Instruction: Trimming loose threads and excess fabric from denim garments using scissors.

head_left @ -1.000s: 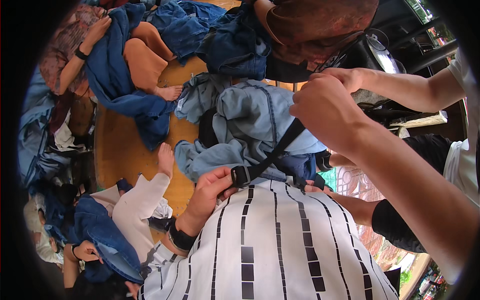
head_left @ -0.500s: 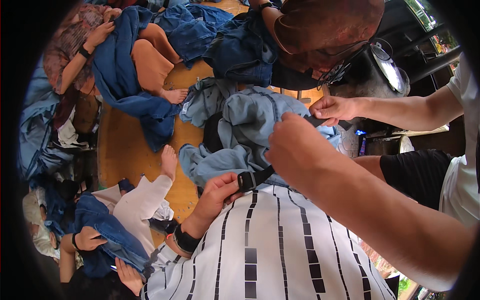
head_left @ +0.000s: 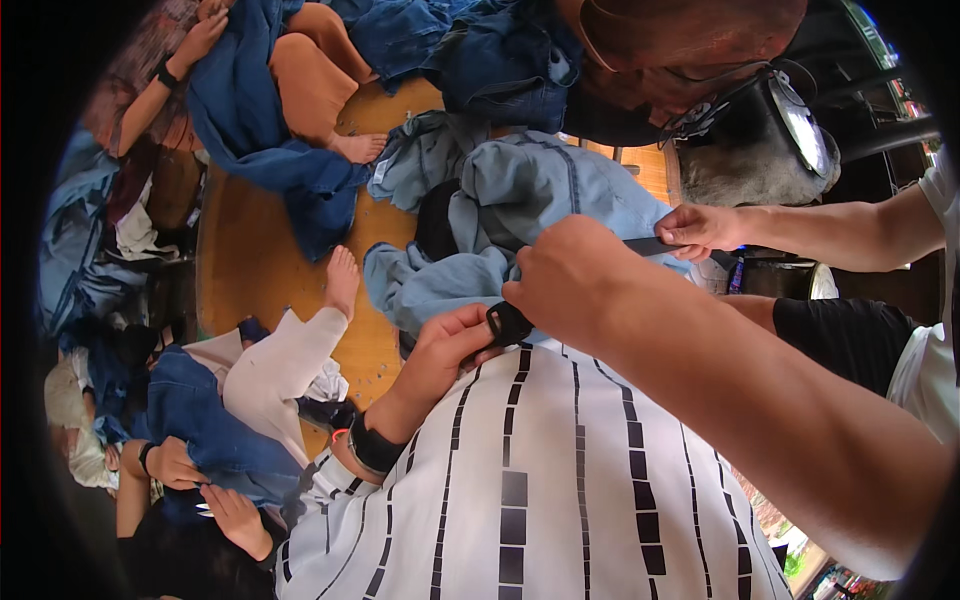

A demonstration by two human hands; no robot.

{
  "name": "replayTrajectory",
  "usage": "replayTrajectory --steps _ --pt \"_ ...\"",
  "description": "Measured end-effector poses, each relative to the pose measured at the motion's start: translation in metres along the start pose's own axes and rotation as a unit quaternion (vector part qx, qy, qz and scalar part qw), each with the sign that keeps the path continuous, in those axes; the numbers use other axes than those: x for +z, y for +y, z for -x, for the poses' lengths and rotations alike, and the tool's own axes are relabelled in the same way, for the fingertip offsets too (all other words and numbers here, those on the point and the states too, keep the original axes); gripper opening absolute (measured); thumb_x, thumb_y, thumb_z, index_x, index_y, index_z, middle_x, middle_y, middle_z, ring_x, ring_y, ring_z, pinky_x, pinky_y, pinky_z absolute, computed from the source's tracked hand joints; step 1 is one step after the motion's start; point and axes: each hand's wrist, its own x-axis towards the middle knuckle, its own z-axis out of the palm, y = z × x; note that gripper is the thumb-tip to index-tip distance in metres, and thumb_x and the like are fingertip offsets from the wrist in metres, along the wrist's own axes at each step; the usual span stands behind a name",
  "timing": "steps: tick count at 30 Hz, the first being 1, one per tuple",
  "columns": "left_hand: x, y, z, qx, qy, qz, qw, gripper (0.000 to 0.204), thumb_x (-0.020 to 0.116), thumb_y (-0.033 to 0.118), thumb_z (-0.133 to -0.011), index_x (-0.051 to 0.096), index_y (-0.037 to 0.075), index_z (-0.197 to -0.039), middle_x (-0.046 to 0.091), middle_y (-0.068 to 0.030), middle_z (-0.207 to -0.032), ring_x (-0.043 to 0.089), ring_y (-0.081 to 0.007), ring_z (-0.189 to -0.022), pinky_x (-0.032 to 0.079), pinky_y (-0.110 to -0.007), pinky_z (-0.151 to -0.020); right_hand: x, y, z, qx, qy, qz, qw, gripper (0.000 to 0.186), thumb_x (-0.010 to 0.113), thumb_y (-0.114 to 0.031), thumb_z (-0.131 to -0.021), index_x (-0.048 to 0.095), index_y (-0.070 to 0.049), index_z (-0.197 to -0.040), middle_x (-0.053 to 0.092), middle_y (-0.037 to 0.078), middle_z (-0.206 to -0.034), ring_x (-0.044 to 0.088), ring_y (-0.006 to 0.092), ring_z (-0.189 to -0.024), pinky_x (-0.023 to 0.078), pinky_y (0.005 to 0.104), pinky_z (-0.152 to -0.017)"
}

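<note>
Left hand [head_left: 445,345] sits near centre, a touch toward 8 o'clock; grip clenched, thumb and fingers pinching the black buckle [head_left: 508,322]. Black band [head_left: 378,450] on that wrist. Buckle is right by the centre, just above my white striped shirt [head_left: 600,480].

Large bare hand [head_left: 560,270] comes in from 4 o'clock, back of hand up, fingers curled beside the buckle. Can't tell whether it's my right or a co-worker's, so I can't call my right grip; what those fingers hold is hidden. Black strap [head_left: 650,245] shows past it toward 2 o'clock, its end pinched in a co-worker's hand [head_left: 700,230]. That arm runs in from 3 o'clock, with black shorts [head_left: 840,335] below.

Crumpled pale-blue denim [head_left: 540,190] lies behind the hands, toward 12 to 1 o'clock, on a wooden surface [head_left: 260,230]. Dark-blue denim [head_left: 265,150] drapes over a seated person at 10 o'clock; more blue denim [head_left: 215,420] at 8 o'clock, by another person's hands [head_left: 235,515]. Shiny round disc [head_left: 798,122] at 2 o'clock.
</note>
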Motion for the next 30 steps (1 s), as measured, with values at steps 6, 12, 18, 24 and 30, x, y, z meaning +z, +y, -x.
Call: replayTrajectory --steps 6,12,18,24,30 --pt "-0.003 -0.002 -0.003 -0.001 -0.015 0.019 1.0 0.017 0.054 0.019 -0.097 0.063 0.005 -0.102 0.054 0.0058 -0.076 0.042 0.0001 -0.065 0.029 -0.016 -0.059 0.015 0.0 -0.001 0.01 0.086 -0.003 0.996 0.029 0.066 -0.016 -0.083 0.061 -0.014 -0.112 0.061 0.008 -0.097 0.068 0.0236 -0.084 0.051 0.0336 -0.065" --pt "0.002 0.005 -0.001 -0.005 -0.014 0.033 0.999 0.02 0.052 0.015 -0.097 0.063 0.003 -0.109 0.057 0.0044 -0.081 0.045 -0.0004 -0.068 0.032 -0.016 -0.06 0.026 -0.001 -0.013 -0.008 0.092 -0.004 0.996 0.038 0.067 -0.016 -0.083 0.056 -0.015 -0.119 0.059 0.009 -0.103 0.069 0.0244 -0.08 0.051 0.0333 -0.06" --pt "0.002 0.0 -0.005 -0.021 0.003 0.064 0.998 0.017 0.052 0.012 -0.096 0.062 0.002 -0.106 0.056 0.0025 -0.08 0.047 -0.0022 -0.068 0.034 -0.017 -0.061 0.032 0.006 -0.02 -0.024 0.109 0.001 0.994 0.035 0.066 -0.017 -0.085 0.054 -0.014 -0.117 0.058 0.01 -0.104 0.07 0.0257 -0.078 0.053 0.0363 -0.058" --pt "-0.005 -0.005 -0.009 -0.02 0.008 0.057 0.998 0.013 0.052 0.011 -0.095 0.061 0.003 -0.101 0.055 0.0019 -0.078 0.048 -0.0022 -0.068 0.035 -0.017 -0.061 0.028 0.01 -0.029 -0.025 0.113 -0.004 0.993 0.034 0.066 -0.015 -0.085 0.053 -0.013 -0.116 0.058 0.011 -0.103 0.07 0.0275 -0.082 0.054 0.0372 -0.062" --pt "0.001 -0.003 -0.009 -0.023 0.011 0.054 0.998 0.014 0.053 0.011 -0.096 0.061 0.003 -0.104 0.056 0.0029 -0.079 0.049 -0.002 -0.068 0.037 -0.016 -0.063 0.021 0.019 -0.03 -0.025 0.032 0.0 0.999 0.037 0.066 -0.014 -0.085 0.053 -0.013 -0.12 0.059 0.011 -0.102 0.07 0.0294 -0.09 0.054 0.0377 -0.064"
